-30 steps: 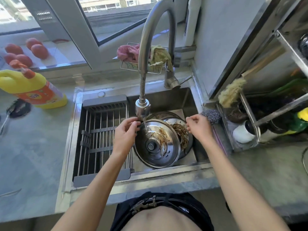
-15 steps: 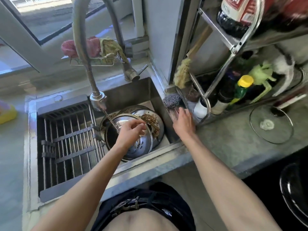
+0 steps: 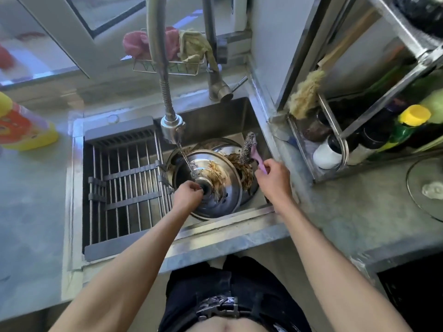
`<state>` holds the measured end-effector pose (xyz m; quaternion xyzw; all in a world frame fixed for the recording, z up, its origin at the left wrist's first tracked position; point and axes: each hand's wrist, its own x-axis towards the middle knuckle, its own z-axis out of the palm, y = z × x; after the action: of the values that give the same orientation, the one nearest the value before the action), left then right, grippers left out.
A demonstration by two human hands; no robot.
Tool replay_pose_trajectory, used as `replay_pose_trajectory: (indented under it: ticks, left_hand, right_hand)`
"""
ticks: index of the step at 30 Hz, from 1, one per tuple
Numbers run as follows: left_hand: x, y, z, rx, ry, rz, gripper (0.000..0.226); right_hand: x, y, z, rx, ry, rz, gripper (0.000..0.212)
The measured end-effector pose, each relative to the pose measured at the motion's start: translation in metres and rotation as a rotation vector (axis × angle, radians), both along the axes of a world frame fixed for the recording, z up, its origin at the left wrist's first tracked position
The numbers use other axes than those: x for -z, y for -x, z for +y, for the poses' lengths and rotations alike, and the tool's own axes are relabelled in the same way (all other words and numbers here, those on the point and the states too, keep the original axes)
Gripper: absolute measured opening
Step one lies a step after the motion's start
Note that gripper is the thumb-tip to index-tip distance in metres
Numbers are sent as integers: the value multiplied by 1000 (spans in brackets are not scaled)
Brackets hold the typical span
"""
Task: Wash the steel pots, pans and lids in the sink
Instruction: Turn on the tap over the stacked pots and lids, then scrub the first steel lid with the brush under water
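Currently at the scrub-prep step, by my read: nothing washed yet, food residue streaked across the steel lid (image 3: 211,185) and on the second lid (image 3: 242,168) behind it.

Left hand (image 3: 188,196) grips the knob at the lid's centre, fingers curled around it, holding the lid tilted on edge over a pot (image 3: 178,172) in the sink (image 3: 215,116). Thin water stream from the faucet head (image 3: 172,128) lands on the lid just above the knob.

Right hand (image 3: 273,176) is closed around the pink handle of a steel-wool scrubber (image 3: 248,149). Wool end points up and away, just above the second lid, near but not clearly touching the held one.

Next move likely calls for: swing the wool end down onto the streaked face, keep the knob grip firm so the lid doesn't spin or slip under scrubbing pressure. Wet steel, so slip risk is real.

Drying rack (image 3: 124,188) covers the sink's left half.
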<state>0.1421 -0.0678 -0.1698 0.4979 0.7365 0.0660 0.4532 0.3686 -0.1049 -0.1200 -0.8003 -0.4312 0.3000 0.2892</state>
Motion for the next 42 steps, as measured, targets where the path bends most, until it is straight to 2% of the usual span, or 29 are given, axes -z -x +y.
replay_pose_trajectory:
  ticks: [4,8,13,20,25,30,37,40,42]
  left_hand:
    - [24,-10,12,5,91,99,53]
    - [40,-13,18,-47,112,102,64]
    - [31,-23,19,-35,-59,56,55]
    - [-23,-37,8,0,-320,-111,35]
    - [-60,-38,16,111,-461,-8,34]
    - [-75,-20,24,169,-477,97,32]
    - [-70,22,24,215,-432,151,35]
    - [-62,29,21,200,-446,113,36]
    - [-60,30,20,175,-466,78,33]
  right_hand:
    - [-1,3,-9,-44,58,53,7]
    - [-2,-2,-16,-50,52,44,6]
    - [-4,-13,-21,-21,56,63,5]
    - [-15,-17,-10,96,-17,170,6]
    - [-27,-17,1,150,-104,289,14]
    - [-32,-6,18,56,-117,330,26]
    - [-10,18,31,37,-37,368,26]
    - [0,27,35,52,14,500,18]
    - [4,33,38,90,39,636,27]
